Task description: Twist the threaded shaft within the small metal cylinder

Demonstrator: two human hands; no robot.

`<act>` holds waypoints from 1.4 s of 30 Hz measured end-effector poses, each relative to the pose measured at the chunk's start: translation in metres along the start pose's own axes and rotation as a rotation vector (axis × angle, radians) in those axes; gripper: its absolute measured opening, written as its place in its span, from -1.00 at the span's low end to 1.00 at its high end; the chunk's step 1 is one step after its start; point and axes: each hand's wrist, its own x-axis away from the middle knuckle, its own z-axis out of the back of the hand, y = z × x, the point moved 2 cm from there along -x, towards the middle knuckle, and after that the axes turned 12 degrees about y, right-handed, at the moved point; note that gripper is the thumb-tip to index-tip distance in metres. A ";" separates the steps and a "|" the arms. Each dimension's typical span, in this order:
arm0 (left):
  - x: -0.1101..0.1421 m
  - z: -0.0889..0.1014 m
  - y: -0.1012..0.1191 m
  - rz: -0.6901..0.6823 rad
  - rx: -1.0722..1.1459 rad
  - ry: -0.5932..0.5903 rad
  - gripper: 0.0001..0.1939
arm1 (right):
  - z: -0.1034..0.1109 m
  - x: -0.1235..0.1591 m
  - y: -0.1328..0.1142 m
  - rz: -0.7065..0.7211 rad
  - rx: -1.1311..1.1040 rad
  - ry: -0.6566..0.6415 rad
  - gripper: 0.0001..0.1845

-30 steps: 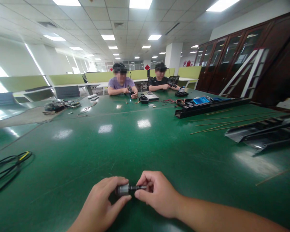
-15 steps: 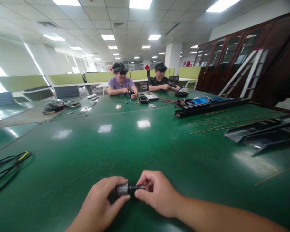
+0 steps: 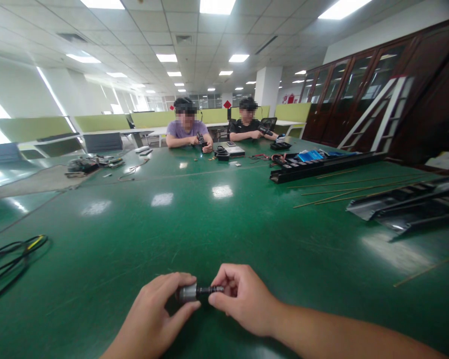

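Observation:
Low in the head view, my two hands hold a small metal cylinder with a black threaded shaft [image 3: 197, 293] over the green table [image 3: 142, 234]. My left hand [image 3: 149, 311] grips the silver cylinder between thumb and fingers. My right hand [image 3: 243, 299] pinches the far end of the black shaft with its fingertips. Fingers hide that shaft's tip and part of the cylinder.
Two seated co-workers [image 3: 205, 129] hold small dark tools at the far table edge among small parts. A black cable coil [image 3: 11, 259] lies at the left. Long black channels [image 3: 322, 167], thin rods [image 3: 359, 192] and dark metal rails [image 3: 407, 207] lie at the right.
My hands and the cylinder have shifted slightly left, and the whole view has turned a little. The grip looks unchanged.

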 end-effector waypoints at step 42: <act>-0.002 0.005 0.002 -0.023 -0.017 -0.004 -0.72 | 0.000 0.000 -0.003 -0.016 -0.043 0.008 -0.84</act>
